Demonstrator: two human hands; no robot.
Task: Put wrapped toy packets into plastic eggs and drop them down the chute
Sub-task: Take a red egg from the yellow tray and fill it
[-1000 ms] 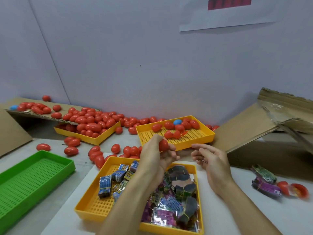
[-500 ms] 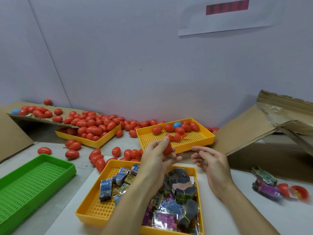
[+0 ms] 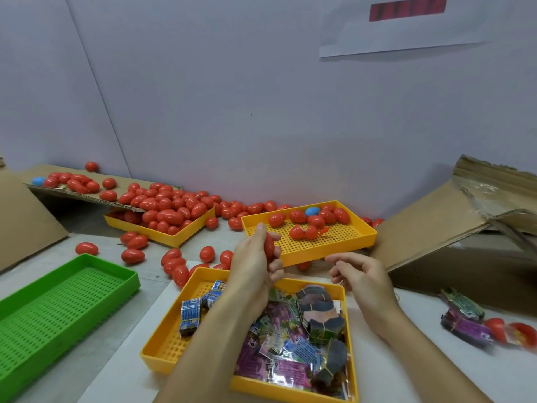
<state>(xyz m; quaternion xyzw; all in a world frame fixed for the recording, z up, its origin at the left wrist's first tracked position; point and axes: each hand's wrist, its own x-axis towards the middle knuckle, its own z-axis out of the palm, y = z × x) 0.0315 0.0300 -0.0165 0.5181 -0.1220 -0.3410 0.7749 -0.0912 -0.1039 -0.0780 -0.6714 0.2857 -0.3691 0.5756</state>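
In the middle of the frame, the left hand [image 3: 255,266] is holding a red plastic egg [image 3: 269,248], with its grip closed around the egg. The egg is sitting above the near yellow tray [image 3: 174,338], which is full of wrapped toy packets [image 3: 279,344]. The right hand [image 3: 360,280] is hanging just beside the left one, with its grip apart and nothing in it. Behind the hands, another yellow tray [image 3: 334,245] is holding a few red eggs and one blue egg [image 3: 312,211]. Many more red eggs [image 3: 165,205] are lying in the upper left. A green tray [image 3: 58,301] is sitting at the lower left on the tabletop [image 3: 436,367]. A brown cardboard chute [image 3: 441,216] is leaning at the right.
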